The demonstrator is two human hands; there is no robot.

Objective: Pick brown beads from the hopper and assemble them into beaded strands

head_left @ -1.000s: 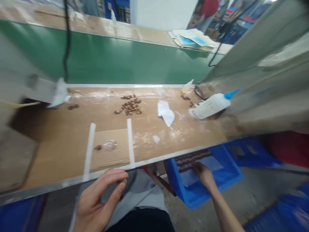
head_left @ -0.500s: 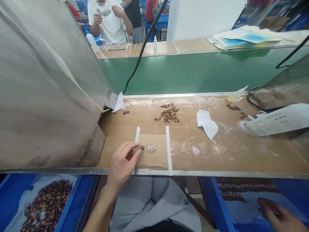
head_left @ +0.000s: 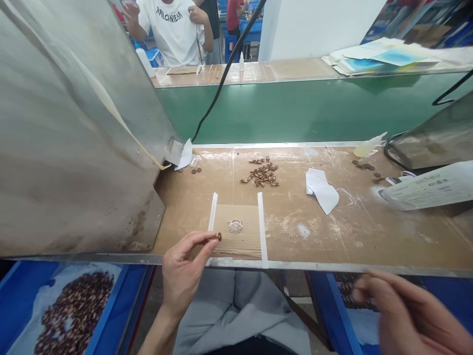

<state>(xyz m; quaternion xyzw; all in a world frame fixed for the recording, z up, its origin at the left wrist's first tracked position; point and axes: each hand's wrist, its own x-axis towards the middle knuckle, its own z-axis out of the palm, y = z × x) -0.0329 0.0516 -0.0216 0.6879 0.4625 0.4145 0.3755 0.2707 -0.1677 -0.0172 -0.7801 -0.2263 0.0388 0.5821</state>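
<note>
My left hand (head_left: 185, 271) pinches a small brown part (head_left: 219, 237) between thumb and forefinger, just above the near edge of a cardboard pad (head_left: 236, 236) framed by two white strips. A small clear blob (head_left: 235, 226) sits on that pad. My right hand (head_left: 402, 310) is blurred at the lower right, above a blue bin (head_left: 332, 305); its fingers look curled, and whether they hold anything is unclear. A heap of small brown parts (head_left: 261, 174) lies further back on the bench.
A large metal panel (head_left: 74, 133) stands at the left. A blue bin of brown parts (head_left: 70, 310) sits under the bench's left side. A folded white paper (head_left: 321, 190), a glue bottle (head_left: 428, 187) and a black cable (head_left: 221, 79) are on the bench. A person in a white shirt (head_left: 172, 29) stands beyond the green divider.
My left hand has picked the small brown part off the pad and drawn it toward me. My right hand has risen from the blue bin, moving left.
</note>
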